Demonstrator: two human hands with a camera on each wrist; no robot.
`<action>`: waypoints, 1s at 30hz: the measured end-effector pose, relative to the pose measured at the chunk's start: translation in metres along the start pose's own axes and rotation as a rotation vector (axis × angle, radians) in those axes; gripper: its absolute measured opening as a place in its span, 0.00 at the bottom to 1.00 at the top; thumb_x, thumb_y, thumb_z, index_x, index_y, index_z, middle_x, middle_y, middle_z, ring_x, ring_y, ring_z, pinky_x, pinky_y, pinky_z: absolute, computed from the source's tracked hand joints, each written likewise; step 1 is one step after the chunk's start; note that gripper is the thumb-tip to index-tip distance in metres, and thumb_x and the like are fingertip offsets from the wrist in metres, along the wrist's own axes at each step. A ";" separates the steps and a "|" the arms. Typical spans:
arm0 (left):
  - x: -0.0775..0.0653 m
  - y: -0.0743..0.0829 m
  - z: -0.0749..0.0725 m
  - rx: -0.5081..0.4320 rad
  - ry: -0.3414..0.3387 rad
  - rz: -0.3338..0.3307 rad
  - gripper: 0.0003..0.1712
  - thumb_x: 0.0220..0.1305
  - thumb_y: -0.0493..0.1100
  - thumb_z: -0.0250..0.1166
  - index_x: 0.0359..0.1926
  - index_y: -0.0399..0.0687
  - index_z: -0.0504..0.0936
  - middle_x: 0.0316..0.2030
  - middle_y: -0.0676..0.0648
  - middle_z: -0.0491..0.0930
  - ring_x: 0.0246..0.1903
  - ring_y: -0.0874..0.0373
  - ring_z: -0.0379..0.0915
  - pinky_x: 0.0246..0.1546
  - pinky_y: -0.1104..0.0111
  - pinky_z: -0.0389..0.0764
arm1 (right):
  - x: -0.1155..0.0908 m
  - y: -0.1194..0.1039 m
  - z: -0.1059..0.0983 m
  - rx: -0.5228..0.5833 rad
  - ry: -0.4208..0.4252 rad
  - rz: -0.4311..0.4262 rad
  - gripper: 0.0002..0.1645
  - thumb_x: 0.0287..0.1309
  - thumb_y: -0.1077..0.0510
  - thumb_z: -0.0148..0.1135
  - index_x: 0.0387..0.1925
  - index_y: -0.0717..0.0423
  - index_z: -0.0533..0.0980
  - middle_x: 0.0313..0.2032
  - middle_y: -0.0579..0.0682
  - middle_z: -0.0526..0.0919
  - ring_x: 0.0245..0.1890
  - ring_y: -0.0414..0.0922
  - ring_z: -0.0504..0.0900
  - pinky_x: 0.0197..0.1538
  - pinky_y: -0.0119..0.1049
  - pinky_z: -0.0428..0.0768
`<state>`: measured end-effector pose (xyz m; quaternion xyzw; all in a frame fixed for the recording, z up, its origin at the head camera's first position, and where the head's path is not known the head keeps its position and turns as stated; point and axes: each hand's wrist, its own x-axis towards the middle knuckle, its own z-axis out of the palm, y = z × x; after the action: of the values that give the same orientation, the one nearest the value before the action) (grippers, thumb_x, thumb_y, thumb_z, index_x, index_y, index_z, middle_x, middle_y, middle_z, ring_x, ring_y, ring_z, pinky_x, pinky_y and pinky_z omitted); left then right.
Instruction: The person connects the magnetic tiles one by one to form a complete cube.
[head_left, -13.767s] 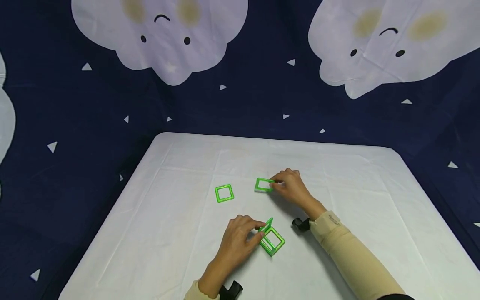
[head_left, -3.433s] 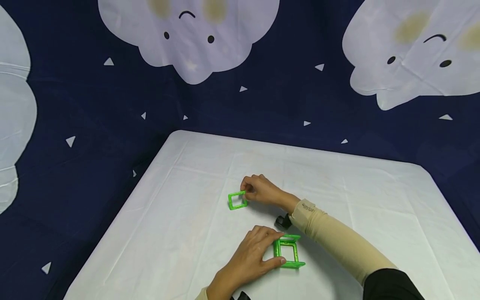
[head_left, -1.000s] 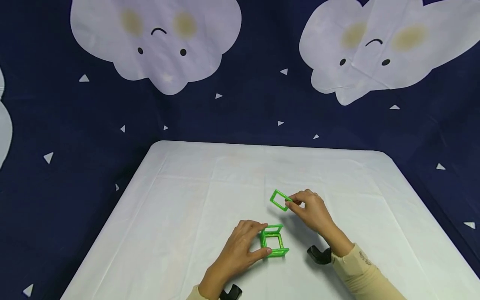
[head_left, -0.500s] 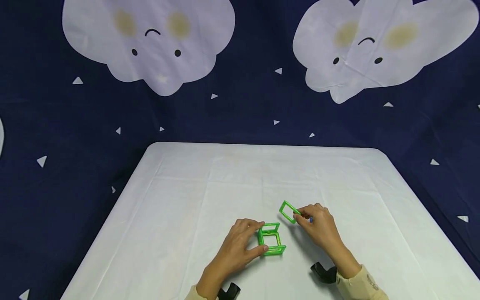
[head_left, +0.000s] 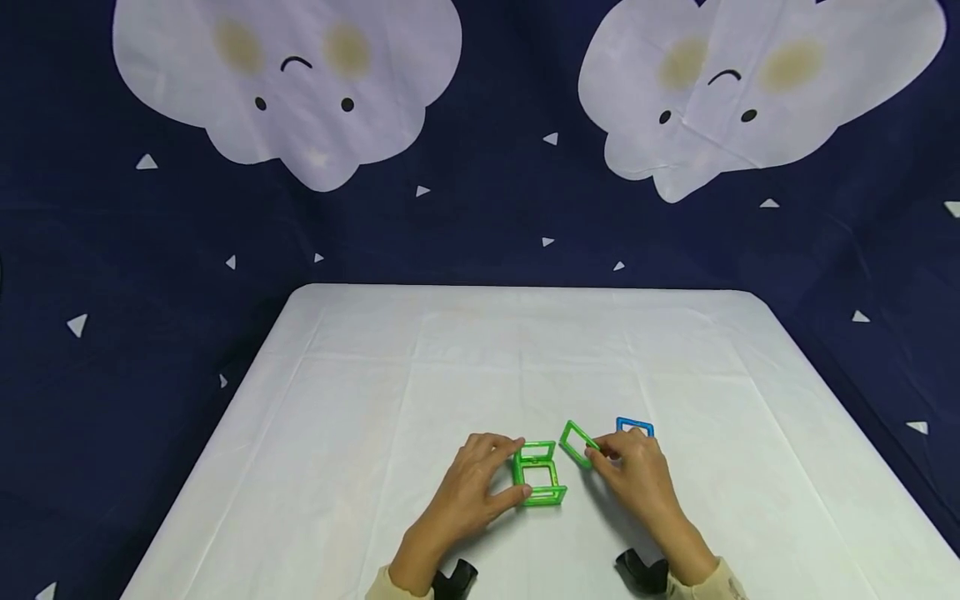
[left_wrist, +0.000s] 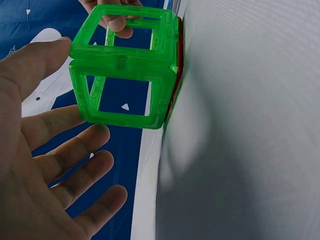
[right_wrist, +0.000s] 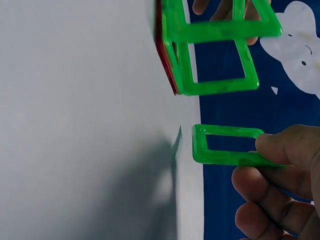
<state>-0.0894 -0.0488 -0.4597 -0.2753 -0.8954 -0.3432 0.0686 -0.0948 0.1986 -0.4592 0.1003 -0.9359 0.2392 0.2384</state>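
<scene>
My left hand [head_left: 468, 487] holds an open box of green magnetic tiles [head_left: 543, 498], thumb at its near corner and index fingertip at the far one. Its side toward the right hand has no tile. Along the base, at the tabletop, a thin red edge [left_wrist: 180, 55] shows in the left wrist view. To the right, my right hand [head_left: 641, 475] pinches a loose green square magnetic tile [right_wrist: 227, 158] between thumb and fingers, tilted and above the table. A small gap separates this tile from the box. Behind the right hand lies a blue tile [head_left: 635, 421], partly covered by it.
A white cloth covers the table [head_left: 360, 400]. A dark blue curtain with clouds [head_left: 480, 225] rises past its far edge. Black wrist mounts [head_left: 455, 579] jut out below both hands, close to the cloth.
The right hand has picked up the tile from the table and brought it rightward, then nearer the box. The blue tile has come into view. Since the oldest frame, the box has gained a wall.
</scene>
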 end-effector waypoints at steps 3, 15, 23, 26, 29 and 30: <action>0.000 0.000 0.000 0.004 0.010 0.012 0.33 0.54 0.56 0.68 0.60 0.51 0.74 0.50 0.54 0.76 0.53 0.59 0.68 0.53 0.63 0.71 | -0.003 -0.002 0.001 -0.006 0.025 -0.029 0.07 0.36 0.61 0.76 0.23 0.54 0.84 0.19 0.43 0.84 0.23 0.37 0.73 0.30 0.32 0.66; 0.001 -0.001 0.002 0.001 -0.008 -0.002 0.33 0.56 0.56 0.67 0.60 0.51 0.74 0.50 0.54 0.76 0.53 0.59 0.68 0.53 0.61 0.71 | -0.017 -0.010 0.003 -0.021 0.050 -0.057 0.10 0.30 0.63 0.78 0.21 0.53 0.84 0.18 0.41 0.82 0.22 0.34 0.72 0.30 0.31 0.66; 0.002 -0.001 0.002 -0.007 -0.013 -0.002 0.32 0.56 0.56 0.66 0.61 0.51 0.74 0.50 0.53 0.76 0.53 0.59 0.68 0.52 0.61 0.71 | -0.022 -0.017 0.006 -0.032 0.016 -0.071 0.10 0.31 0.60 0.79 0.20 0.50 0.83 0.18 0.38 0.81 0.24 0.32 0.70 0.33 0.32 0.67; 0.002 -0.001 0.002 -0.006 -0.014 -0.001 0.32 0.57 0.56 0.66 0.61 0.51 0.74 0.50 0.53 0.76 0.53 0.59 0.68 0.52 0.61 0.71 | -0.023 -0.018 0.005 -0.021 0.011 -0.083 0.10 0.32 0.60 0.78 0.21 0.50 0.83 0.18 0.38 0.81 0.24 0.32 0.70 0.34 0.32 0.67; 0.002 -0.001 0.001 -0.004 -0.015 -0.002 0.32 0.57 0.56 0.66 0.61 0.51 0.74 0.50 0.53 0.76 0.53 0.59 0.68 0.52 0.61 0.71 | -0.024 -0.020 0.005 -0.003 0.002 -0.084 0.08 0.34 0.59 0.77 0.21 0.50 0.83 0.19 0.38 0.82 0.25 0.31 0.69 0.34 0.31 0.66; 0.002 -0.001 0.001 -0.004 -0.015 -0.002 0.32 0.57 0.56 0.66 0.61 0.51 0.74 0.50 0.53 0.76 0.53 0.59 0.68 0.53 0.61 0.71 | -0.024 -0.020 0.005 0.002 -0.003 -0.081 0.08 0.35 0.59 0.77 0.22 0.50 0.83 0.19 0.38 0.82 0.25 0.30 0.69 0.33 0.31 0.66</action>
<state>-0.0921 -0.0480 -0.4605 -0.2770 -0.8955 -0.3430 0.0610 -0.0696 0.1806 -0.4668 0.1386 -0.9312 0.2303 0.2462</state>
